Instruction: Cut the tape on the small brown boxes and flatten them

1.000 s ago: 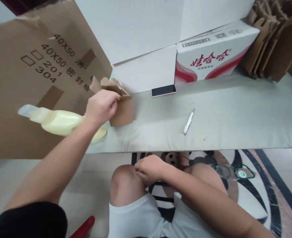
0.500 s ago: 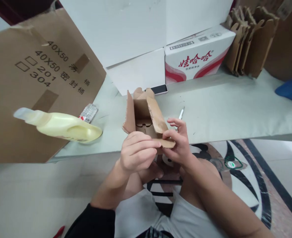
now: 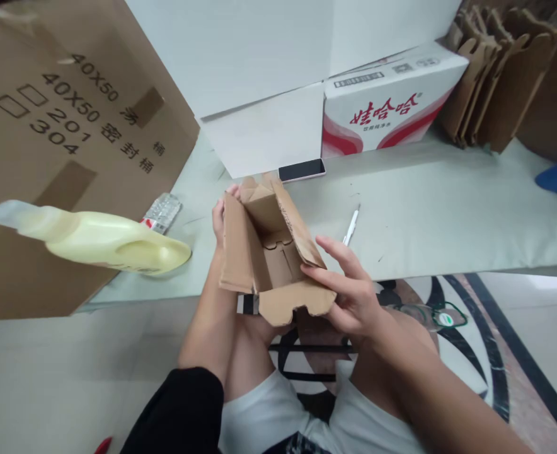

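Observation:
A small brown cardboard box [image 3: 278, 265] with its top flaps raised sits tilted at the table's front edge, its inside facing me. My left hand [image 3: 220, 217] reaches round its far left side, with the fingers partly hidden behind the left flap. At the near right corner my right hand [image 3: 349, 287] grips the box, the thumb below the notched front flap and a finger on the right side flap. That front flap hangs outward over the edge. A white pen-like tool [image 3: 351, 226] lies on the table just beyond my right hand.
A black-screened phone [image 3: 302, 170] lies behind the box. To the left are a pale yellow bottle [image 3: 113, 243], a clear plastic packet [image 3: 162, 213] and a large carton [image 3: 28, 164]. A white-and-red box [image 3: 387, 113] and folded cardboard pieces [image 3: 500, 82] stand at the back right.
My left hand has gone from the near flap to the box's far left side. The box has tilted and come nearer, and its notched front flap now hangs outward.

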`<state>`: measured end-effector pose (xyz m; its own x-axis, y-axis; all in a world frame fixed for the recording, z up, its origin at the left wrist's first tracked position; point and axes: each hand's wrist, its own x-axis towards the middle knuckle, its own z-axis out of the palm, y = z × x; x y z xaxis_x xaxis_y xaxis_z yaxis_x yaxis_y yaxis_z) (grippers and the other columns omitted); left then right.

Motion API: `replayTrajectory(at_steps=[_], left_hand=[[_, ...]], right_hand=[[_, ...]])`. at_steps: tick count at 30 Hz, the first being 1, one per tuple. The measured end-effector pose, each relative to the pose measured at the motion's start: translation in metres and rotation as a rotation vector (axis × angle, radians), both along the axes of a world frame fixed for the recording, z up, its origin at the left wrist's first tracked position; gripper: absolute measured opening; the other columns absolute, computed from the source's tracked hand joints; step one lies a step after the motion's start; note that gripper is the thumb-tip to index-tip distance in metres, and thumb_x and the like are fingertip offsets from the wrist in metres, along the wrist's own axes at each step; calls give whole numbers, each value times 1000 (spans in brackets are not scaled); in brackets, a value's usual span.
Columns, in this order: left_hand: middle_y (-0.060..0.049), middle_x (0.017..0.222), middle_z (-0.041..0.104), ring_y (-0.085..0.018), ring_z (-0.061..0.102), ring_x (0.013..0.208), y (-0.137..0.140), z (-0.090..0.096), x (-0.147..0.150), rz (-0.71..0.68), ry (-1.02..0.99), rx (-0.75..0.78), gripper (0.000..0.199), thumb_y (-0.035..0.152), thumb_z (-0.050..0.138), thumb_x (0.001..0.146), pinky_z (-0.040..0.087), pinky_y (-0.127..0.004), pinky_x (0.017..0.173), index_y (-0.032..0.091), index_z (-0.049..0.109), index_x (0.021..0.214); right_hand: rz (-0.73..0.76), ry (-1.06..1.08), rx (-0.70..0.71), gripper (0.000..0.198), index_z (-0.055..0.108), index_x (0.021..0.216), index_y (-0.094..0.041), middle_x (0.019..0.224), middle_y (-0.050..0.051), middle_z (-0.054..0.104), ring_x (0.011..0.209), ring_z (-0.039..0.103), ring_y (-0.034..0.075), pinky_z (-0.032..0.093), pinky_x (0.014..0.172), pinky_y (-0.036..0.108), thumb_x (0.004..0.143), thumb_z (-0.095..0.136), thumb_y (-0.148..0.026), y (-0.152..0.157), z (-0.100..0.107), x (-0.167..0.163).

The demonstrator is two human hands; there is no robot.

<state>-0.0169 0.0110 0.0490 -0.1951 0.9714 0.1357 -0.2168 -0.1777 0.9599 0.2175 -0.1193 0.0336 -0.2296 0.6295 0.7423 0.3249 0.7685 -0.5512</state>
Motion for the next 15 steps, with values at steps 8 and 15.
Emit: replayTrajectory(at_steps=[8, 15], left_hand=[[-5, 82, 71, -23, 70, 91, -3, -12, 0, 48, -214, 135, 32, 46, 50, 92, 51, -41, 103, 21, 68, 83], [-4, 77, 64, -24, 67, 100, -15, -30, -4, 25, -34, 196, 35, 55, 56, 90, 43, -44, 113, 23, 62, 78]], right_hand=[[-146, 72, -192, 49, 56, 145, -31, 143, 10, 55, 129, 58, 32, 51, 105, 53, 98, 47, -43, 3, -10, -2], [-398, 220, -407, 58, 36, 153, -31, 146, 12, 50, 132, 54, 29, 47, 111, 53, 98, 52, -41, 15, -28, -10]])
